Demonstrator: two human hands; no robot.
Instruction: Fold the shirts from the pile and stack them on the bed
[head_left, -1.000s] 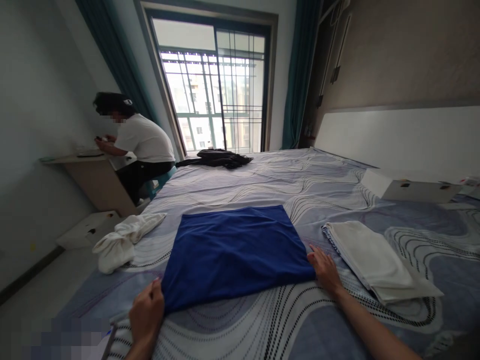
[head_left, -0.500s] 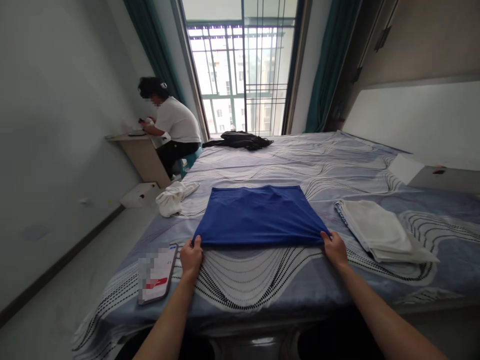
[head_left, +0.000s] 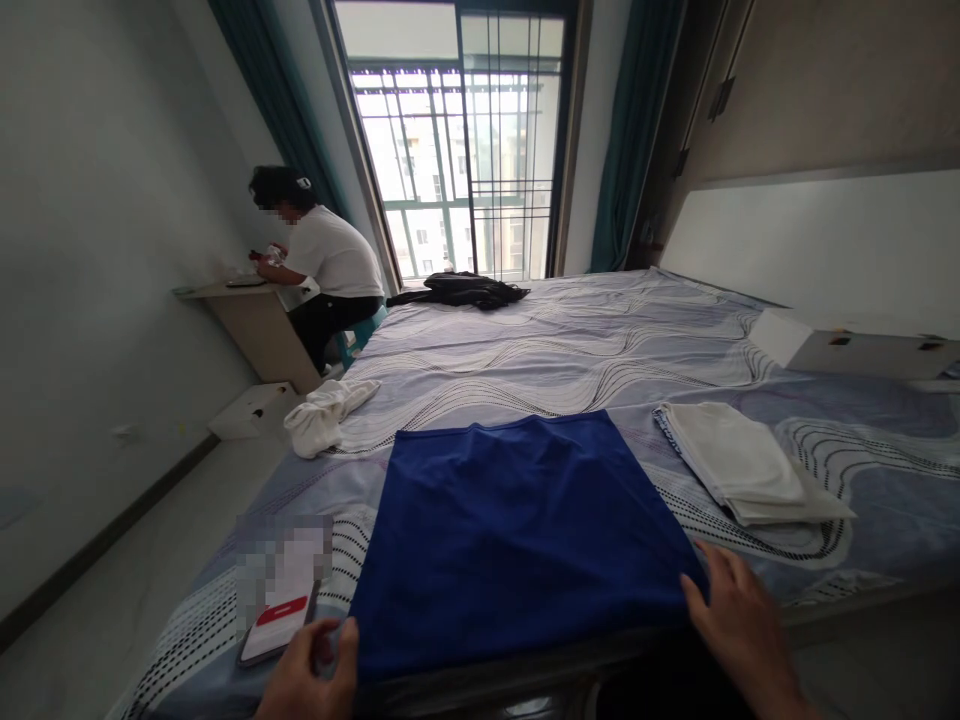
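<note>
A blue cloth [head_left: 517, 530] is spread out on the bed, its near edge reaching the bed's front edge. At its lower left corner my left hand [head_left: 319, 665] is open, thumb and fingers apart, beside the cloth. My right hand [head_left: 739, 625] is open by the lower right edge, thumb and fingers spread, with nothing gripped. Just beyond my left hand lies a phone [head_left: 281, 615] with a partly blurred screen. To the right of the blue cloth is a folded white cloth [head_left: 735, 455].
A crumpled white cloth [head_left: 322, 415] lies on the bed's left side. Black clothing [head_left: 469, 290] rests at the far edge. A person [head_left: 334, 255] sits at a small desk [head_left: 251, 320]. White boxes [head_left: 862, 350] stand at the right.
The blue cloth has come nearer and covers more of the bed's front. Both my hands have moved nearer and let go of its corners. The view has shifted slightly.
</note>
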